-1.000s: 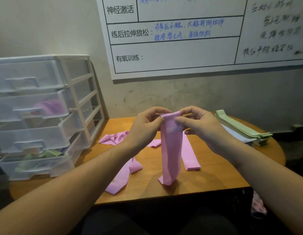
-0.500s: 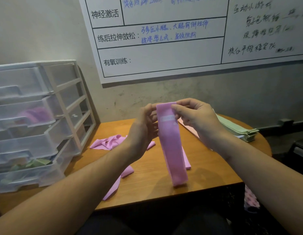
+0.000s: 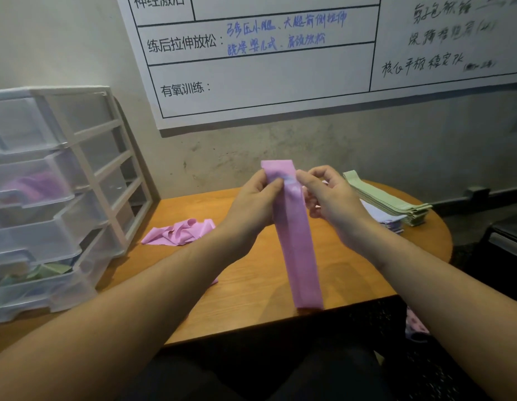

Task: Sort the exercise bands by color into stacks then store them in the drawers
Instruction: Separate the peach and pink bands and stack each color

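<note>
A pink exercise band hangs upright above the wooden table. My left hand pinches its upper part from the left, and my right hand pinches it from the right. A crumpled heap of pink bands lies on the table to the left. A neat stack of green bands sits at the back right, with pale lilac bands under its near side. The clear plastic drawer unit stands at the left, with pink bands in its second drawer and green bands in its bottom drawer.
A whiteboard with handwriting hangs on the wall behind the table. The table's rounded right edge drops to a dark floor. A patterned pink cloth shows below the table's right front corner.
Both hands have lifted the pink band higher, so its lower end now hangs near the table's front edge. The camera has turned slightly right and down.
</note>
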The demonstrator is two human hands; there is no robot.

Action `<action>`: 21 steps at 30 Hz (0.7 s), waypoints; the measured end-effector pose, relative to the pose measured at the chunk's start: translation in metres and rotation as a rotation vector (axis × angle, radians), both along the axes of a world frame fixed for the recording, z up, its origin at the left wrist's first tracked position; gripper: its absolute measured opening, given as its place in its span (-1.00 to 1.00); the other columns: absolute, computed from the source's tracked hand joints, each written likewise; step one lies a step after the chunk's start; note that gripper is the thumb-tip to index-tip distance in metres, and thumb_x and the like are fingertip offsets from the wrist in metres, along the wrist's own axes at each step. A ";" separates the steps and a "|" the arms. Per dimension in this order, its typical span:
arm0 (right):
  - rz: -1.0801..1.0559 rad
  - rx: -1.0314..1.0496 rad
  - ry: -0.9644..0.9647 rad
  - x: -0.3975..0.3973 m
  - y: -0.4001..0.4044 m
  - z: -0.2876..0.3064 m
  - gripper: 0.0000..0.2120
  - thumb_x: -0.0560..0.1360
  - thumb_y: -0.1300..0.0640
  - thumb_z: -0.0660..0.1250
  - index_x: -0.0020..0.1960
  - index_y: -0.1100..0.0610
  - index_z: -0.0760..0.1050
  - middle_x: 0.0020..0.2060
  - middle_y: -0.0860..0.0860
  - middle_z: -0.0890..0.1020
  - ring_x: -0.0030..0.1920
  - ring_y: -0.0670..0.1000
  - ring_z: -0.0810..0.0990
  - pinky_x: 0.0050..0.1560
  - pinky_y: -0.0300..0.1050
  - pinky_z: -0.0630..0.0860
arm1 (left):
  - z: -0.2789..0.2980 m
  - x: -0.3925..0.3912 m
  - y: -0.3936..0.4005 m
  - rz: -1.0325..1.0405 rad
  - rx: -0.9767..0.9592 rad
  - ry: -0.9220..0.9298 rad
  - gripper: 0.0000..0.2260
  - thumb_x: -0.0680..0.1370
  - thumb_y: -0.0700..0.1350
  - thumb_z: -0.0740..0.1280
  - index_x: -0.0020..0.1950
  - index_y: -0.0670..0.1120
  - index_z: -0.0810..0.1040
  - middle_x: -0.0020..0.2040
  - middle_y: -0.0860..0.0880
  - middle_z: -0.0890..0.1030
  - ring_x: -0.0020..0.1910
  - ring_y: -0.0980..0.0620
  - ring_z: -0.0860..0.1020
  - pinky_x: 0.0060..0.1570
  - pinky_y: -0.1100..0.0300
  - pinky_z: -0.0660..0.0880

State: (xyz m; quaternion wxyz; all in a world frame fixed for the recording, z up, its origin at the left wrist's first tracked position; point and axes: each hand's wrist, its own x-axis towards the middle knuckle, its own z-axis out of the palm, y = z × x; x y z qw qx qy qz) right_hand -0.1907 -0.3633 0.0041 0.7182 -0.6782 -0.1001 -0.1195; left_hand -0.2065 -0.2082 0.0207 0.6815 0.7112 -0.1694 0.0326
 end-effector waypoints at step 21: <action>0.101 -0.503 0.374 0.029 -0.025 -0.089 -0.70 0.53 0.03 0.39 0.22 -0.05 0.41 0.11 -0.04 0.58 0.10 -0.05 0.60 0.07 -0.04 0.63 | -0.037 0.146 -0.029 0.293 -0.284 0.305 -0.83 0.59 -0.33 0.16 0.07 -0.10 0.43 -0.05 -0.17 0.56 -0.19 -0.08 0.55 -0.12 0.02 0.54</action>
